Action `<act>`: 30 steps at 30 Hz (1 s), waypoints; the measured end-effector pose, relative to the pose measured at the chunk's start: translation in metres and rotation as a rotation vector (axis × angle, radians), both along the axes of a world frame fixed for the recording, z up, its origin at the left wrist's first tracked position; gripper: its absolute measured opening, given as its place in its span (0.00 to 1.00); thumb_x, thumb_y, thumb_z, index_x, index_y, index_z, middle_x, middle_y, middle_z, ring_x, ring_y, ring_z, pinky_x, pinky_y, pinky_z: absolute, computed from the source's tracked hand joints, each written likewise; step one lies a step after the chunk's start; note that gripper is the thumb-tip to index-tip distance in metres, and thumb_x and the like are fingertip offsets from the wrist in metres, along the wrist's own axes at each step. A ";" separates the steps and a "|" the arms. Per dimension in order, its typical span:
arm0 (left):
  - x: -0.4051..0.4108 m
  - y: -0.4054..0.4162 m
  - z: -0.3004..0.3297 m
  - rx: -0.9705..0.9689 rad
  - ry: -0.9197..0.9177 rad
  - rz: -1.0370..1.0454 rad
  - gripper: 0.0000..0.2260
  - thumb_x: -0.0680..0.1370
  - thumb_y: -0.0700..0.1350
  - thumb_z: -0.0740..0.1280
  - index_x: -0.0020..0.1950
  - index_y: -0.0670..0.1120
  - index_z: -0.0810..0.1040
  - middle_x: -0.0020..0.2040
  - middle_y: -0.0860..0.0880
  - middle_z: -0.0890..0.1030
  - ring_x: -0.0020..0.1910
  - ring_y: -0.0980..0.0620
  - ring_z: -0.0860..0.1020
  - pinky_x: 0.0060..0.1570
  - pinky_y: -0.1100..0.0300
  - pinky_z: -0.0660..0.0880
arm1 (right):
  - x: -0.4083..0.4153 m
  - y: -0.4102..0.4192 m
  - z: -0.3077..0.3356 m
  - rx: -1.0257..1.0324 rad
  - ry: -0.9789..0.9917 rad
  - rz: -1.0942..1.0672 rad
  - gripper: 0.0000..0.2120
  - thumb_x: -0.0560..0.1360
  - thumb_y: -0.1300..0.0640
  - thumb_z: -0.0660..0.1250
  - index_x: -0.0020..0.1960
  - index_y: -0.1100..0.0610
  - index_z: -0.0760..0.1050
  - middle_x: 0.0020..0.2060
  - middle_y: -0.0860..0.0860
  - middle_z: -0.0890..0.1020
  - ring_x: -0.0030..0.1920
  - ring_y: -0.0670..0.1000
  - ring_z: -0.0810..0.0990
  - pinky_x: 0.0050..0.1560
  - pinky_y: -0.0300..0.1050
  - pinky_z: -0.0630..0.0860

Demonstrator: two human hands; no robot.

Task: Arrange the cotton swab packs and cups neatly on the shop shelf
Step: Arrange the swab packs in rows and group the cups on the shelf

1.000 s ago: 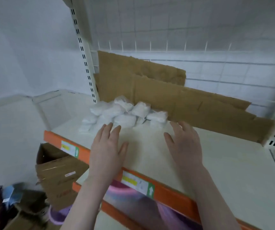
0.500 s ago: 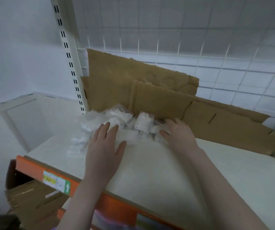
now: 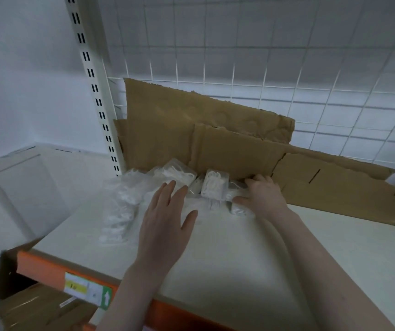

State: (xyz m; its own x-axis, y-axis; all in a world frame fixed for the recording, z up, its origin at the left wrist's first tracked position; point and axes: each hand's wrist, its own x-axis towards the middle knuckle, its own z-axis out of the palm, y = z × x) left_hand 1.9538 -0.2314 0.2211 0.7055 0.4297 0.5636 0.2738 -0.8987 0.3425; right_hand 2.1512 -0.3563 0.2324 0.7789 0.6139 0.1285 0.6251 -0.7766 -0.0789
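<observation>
Several clear packs of white cotton swabs (image 3: pixel 129 199) lie in a loose heap at the back left of the white shelf (image 3: pixel 251 254). One pack (image 3: pixel 214 186) stands upright in the middle of the heap. My left hand (image 3: pixel 165 218) lies flat with straight fingers, its fingertips touching the front of the heap. My right hand (image 3: pixel 262 195) curls its fingers and thumb around a pack (image 3: pixel 236 194) at the right end of the heap. No cups are in view.
Torn brown cardboard (image 3: pixel 215 142) leans against the wire grid back wall (image 3: pixel 287 68). A slotted white upright (image 3: pixel 91 75) stands at the left. The shelf has an orange front rail (image 3: pixel 48 268) with a price label. A cardboard box (image 3: pixel 32 309) sits below left.
Both hands have moved forward across the shelf to the heap of packs. My right hand has closed around the pack at the right end; the view has moved closer.
</observation>
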 end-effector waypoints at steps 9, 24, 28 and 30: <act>0.010 0.004 -0.004 -0.028 0.005 -0.052 0.21 0.75 0.47 0.69 0.66 0.44 0.73 0.69 0.43 0.70 0.70 0.43 0.67 0.61 0.50 0.69 | -0.003 -0.009 -0.002 0.190 0.098 -0.005 0.24 0.70 0.46 0.70 0.61 0.57 0.72 0.54 0.55 0.76 0.56 0.55 0.74 0.50 0.44 0.67; 0.076 -0.013 0.006 0.007 0.146 -0.228 0.21 0.78 0.52 0.62 0.69 0.46 0.68 0.69 0.49 0.67 0.69 0.49 0.64 0.65 0.58 0.62 | -0.029 -0.107 0.001 0.439 -0.034 -0.082 0.27 0.67 0.51 0.75 0.64 0.54 0.74 0.55 0.52 0.77 0.55 0.56 0.75 0.49 0.42 0.67; 0.093 -0.026 0.001 0.043 0.183 -0.250 0.20 0.76 0.54 0.63 0.62 0.42 0.74 0.60 0.46 0.75 0.61 0.45 0.71 0.62 0.54 0.65 | -0.034 -0.133 -0.008 0.454 -0.040 -0.176 0.28 0.65 0.52 0.77 0.63 0.56 0.75 0.54 0.54 0.78 0.52 0.58 0.76 0.47 0.42 0.65; 0.100 -0.033 -0.003 0.068 0.194 -0.247 0.24 0.73 0.59 0.60 0.57 0.41 0.77 0.56 0.45 0.77 0.57 0.43 0.74 0.58 0.52 0.70 | -0.036 -0.142 -0.014 0.467 -0.046 -0.207 0.28 0.65 0.53 0.77 0.63 0.57 0.75 0.53 0.55 0.78 0.52 0.58 0.77 0.47 0.42 0.66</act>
State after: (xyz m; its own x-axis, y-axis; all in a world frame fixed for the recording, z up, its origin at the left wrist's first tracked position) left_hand 2.0543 -0.2643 0.2183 0.8809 0.1979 0.4299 0.0988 -0.9653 0.2419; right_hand 2.1153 -0.4988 0.2183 0.8652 0.3166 0.3888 0.4729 -0.7728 -0.4231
